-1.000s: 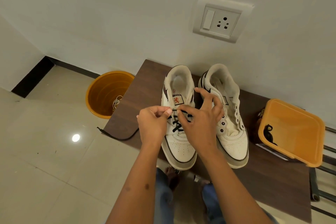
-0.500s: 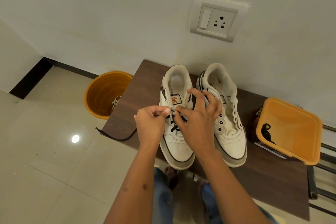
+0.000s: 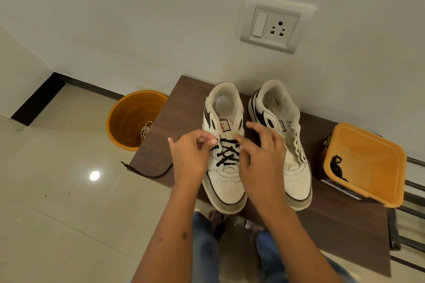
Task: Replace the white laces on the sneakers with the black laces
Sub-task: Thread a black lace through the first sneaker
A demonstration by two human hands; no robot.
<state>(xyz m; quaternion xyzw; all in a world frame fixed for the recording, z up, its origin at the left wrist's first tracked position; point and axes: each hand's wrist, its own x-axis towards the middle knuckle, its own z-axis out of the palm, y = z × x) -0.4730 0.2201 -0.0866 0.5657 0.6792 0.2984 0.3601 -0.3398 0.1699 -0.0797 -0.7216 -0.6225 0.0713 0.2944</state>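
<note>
— On the brown surface (image 3: 184,108), what stands there?

— Two white sneakers side by side, toes toward the near edge; the left sneaker (image 3: 224,167) carries a black lace (image 3: 226,153) crossed through its lower eyelets, while the right sneaker (image 3: 292,163) shows bare eyelets and a loose tongue.

— And the hands?

— The left hand (image 3: 190,158) sits at the left side of the laced sneaker; its fingers (image 3: 208,140) are curled, thumb and forefinger pinched together at the top left of the lacing, seemingly on the lace, though the strand between them is too fine to make out; the right hand (image 3: 262,161) hovers over the gap between the two sneakers, fingers spread and relaxed, gripping nothing I can see.

— Where does the lace run?

— One black end (image 3: 147,172) trails off the left edge of the surface and curves back under the left wrist.

— Anything else?

— An orange container (image 3: 372,145) rests at the right end of the surface with a second black lace (image 3: 337,165) coiled inside; an orange bucket (image 3: 128,117) stands on the tiled floor to the left, with a white lace (image 3: 146,130) in it; a wall socket (image 3: 274,24) is mounted above the sneakers.
</note>
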